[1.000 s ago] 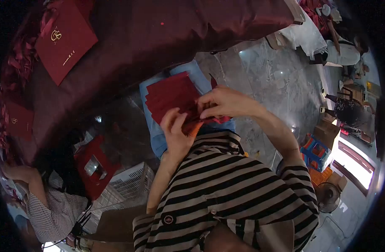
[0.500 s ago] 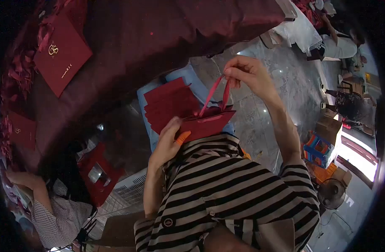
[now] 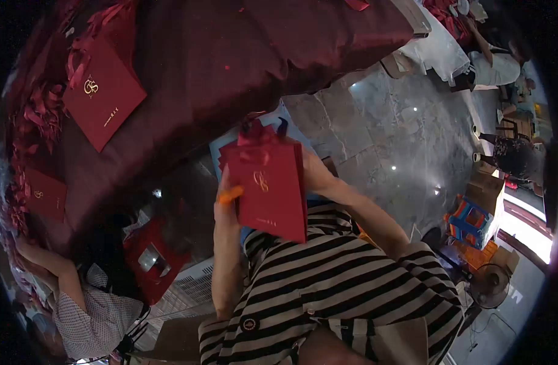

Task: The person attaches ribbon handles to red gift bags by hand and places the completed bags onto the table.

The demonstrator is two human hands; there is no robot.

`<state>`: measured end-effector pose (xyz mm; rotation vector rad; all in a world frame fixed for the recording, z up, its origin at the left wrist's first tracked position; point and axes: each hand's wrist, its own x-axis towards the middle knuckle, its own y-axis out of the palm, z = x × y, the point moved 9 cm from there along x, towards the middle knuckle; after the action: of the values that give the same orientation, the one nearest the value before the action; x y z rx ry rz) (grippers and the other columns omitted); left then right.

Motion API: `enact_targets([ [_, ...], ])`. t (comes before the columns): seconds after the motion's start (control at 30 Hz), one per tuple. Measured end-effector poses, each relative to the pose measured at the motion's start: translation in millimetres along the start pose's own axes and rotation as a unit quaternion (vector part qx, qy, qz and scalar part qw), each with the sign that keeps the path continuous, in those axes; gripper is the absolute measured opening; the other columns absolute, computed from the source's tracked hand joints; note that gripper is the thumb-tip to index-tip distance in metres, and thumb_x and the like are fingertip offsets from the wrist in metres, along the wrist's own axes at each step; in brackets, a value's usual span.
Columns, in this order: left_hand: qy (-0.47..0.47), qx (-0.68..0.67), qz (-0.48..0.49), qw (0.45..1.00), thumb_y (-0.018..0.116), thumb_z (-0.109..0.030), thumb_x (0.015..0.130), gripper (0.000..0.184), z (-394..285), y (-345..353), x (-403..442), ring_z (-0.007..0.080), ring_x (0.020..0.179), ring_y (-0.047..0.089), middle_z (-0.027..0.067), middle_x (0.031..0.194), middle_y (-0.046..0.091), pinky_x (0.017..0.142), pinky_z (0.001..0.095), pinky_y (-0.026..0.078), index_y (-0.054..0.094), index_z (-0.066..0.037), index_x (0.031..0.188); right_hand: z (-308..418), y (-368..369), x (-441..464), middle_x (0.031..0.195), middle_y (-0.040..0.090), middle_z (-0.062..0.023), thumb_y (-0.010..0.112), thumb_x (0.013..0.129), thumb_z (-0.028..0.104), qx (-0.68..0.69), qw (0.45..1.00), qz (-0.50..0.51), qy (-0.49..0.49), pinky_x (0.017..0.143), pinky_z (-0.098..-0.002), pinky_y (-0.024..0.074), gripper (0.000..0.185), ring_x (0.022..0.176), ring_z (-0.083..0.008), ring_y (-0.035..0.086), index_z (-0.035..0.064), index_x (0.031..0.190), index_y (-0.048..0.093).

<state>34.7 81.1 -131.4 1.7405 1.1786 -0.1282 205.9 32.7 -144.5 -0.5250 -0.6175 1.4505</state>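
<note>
Off the counter's (image 3: 194, 79) near edge, your left hand (image 3: 226, 207) is clamped on the red bag (image 3: 270, 198); your right hand's (image 3: 317, 173) fingers are hidden, so you can't tell its grip.

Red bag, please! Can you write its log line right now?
red bag: held up, gold mark showing | left hand: gripping it | right hand: by its right side

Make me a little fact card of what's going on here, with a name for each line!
left hand: at one side of the red bag, orange cover on a finger
right hand: at the other side, fingers hidden
red bag: gold logo on front, ribbon at top
cloth-covered table: more red bags lying on it
nearby person: patterned top, at lower left
fan: at right
</note>
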Motion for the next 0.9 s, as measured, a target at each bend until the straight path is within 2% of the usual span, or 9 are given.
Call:
enact_targets([
  [0.1, 0.117, -0.101, 0.104, 0.982, 0.055, -0.016, 0.089, 0.053, -28.1, 13.2, -18.4, 0.0249, 0.103, 0.061, 0.0137, 0.124, 0.057, 0.089, 0.0367, 0.051, 0.043, -0.002, 0.138, 14.7, -10.2, 9.3, 0.142, 0.039, -0.0198, 0.074, 0.081, 0.023, 0.027, 1.0, 0.007, -0.003, 0.096, -0.048, 0.0469, 0.066, 0.126, -0.0402, 0.044, 0.0085, 0.138, 0.043],
  [0.3, 0.296, 0.185, 0.022, 0.937, 0.056, -0.018, 0.091, 0.056, -177.5, -40.0, -62.5, 0.0289, 0.117, 0.048, 0.017, 0.136, 0.043, 0.098, 0.0397, 0.041, 0.037, -0.005, 0.142, 16.9, -44.3, 19.5, 0.137, 0.046, -0.0162, 0.071, 0.082, 0.024, -0.049, 0.996, 0.025, 0.068, 0.089, -0.0429, 0.0512, 0.056, 0.112, -0.0362, 0.056, 0.0102, 0.132, 0.05],
  [0.37, 0.356, 0.268, -0.013, 0.895, 0.057, -0.019, 0.092, 0.058, -241.5, -52.9, -58.6, 0.0303, 0.122, 0.043, 0.0181, 0.14, 0.039, 0.101, 0.0407, 0.038, 0.035, -0.006, 0.144, 34.0, -72.9, 30.3, 0.124, 0.058, -0.0139, 0.068, 0.085, 0.019, -0.024, 0.999, 0.023, -0.027, 0.083, -0.0386, 0.0535, 0.04, 0.101, -0.0319, 0.063, 0.008, 0.122, 0.058],
  [0.47, 0.436, 0.39, -0.08, 0.807, 0.058, -0.02, 0.093, 0.06, -303.9, -27.2, -39.7, 0.0323, 0.129, 0.037, 0.0197, 0.145, 0.032, 0.106, 0.0422, 0.033, 0.033, -0.007, 0.146, 47.1, -167.6, 56.6, 0.1, 0.067, -0.0128, 0.066, 0.087, 0.011, 0.09, 0.989, -0.107, 0.045, 0.071, -0.0356, 0.0541, 0.016, 0.083, -0.0306, 0.067, 0.003, 0.1, 0.067],
  [0.67, 0.463, 0.633, -0.25, 0.568, 0.066, -0.026, 0.09, 0.07, -304.4, 58.9, -35.2, 0.0383, 0.14, 0.023, 0.0263, 0.15, 0.023, 0.111, 0.0456, 0.027, 0.03, -0.015, 0.149, 33.3, -318.9, 107.6, 0.087, 0.068, -0.0167, 0.062, 0.09, 0.017, -0.138, 0.901, -0.409, -0.047, 0.074, -0.0416, 0.0515, 0.017, 0.082, -0.0368, 0.065, 0.0018, 0.097, 0.066],
  [0.73, 0.474, 0.702, -0.239, 0.475, 0.071, -0.027, 0.086, 0.07, -281.2, 63.3, -23.5, 0.0417, 0.141, 0.021, 0.0294, 0.151, 0.018, 0.111, 0.0467, 0.026, 0.037, -0.016, 0.147, 1.8, -339.2, 134.3, 0.086, 0.068, -0.0177, 0.062, 0.09, 0.028, -0.258, 0.887, -0.379, 0.048, 0.074, -0.0457, 0.0504, 0.025, 0.084, -0.0388, 0.064, 0.0035, 0.093, 0.066],
  [0.8, 0.49, 0.695, -0.206, 0.483, 0.074, -0.027, 0.083, 0.07, -272.6, 74.1, -15.9, 0.0434, 0.141, 0.02, 0.0303, 0.152, 0.015, 0.112, 0.0481, 0.025, 0.041, -0.018, 0.144, -26.4, -338.7, 155.9, 0.087, 0.068, -0.0176, 0.062, 0.089, 0.037, -0.328, 0.893, -0.269, 0.153, 0.074, -0.0475, 0.0497, 0.032, 0.085, -0.0385, 0.064, 0.0054, 0.09, 0.066],
  [0.87, 0.48, 0.701, -0.207, 0.484, 0.069, -0.048, 0.083, 0.072, -285.2, 68.1, -1.6, 0.0444, 0.143, 0.011, 0.0224, 0.156, 0.003, 0.107, 0.06, 0.029, 0.038, -0.029, 0.146, -37.5, -330.9, 166.9, 0.091, 0.068, -0.0174, 0.064, 0.089, 0.034, -0.354, 0.902, -0.222, 0.104, 0.073, -0.0472, 0.05, 0.028, 0.087, -0.0382, 0.064, 0.0062, 0.093, 0.067],
  [0.9, 0.491, 0.693, -0.209, 0.485, 0.073, -0.038, 0.082, 0.072, -290.0, 72.5, 2.6, 0.0457, 0.141, 0.015, 0.0268, 0.154, 0.009, 0.109, 0.0554, 0.027, 0.04, -0.026, 0.144, -46.9, -328.7, 168.8, 0.092, 0.068, -0.0175, 0.064, 0.089, 0.032, -0.322, 0.919, -0.207, 0.092, 0.074, -0.0453, 0.0503, 0.027, 0.087, -0.0359, 0.065, 0.0064, 0.096, 0.067],
])
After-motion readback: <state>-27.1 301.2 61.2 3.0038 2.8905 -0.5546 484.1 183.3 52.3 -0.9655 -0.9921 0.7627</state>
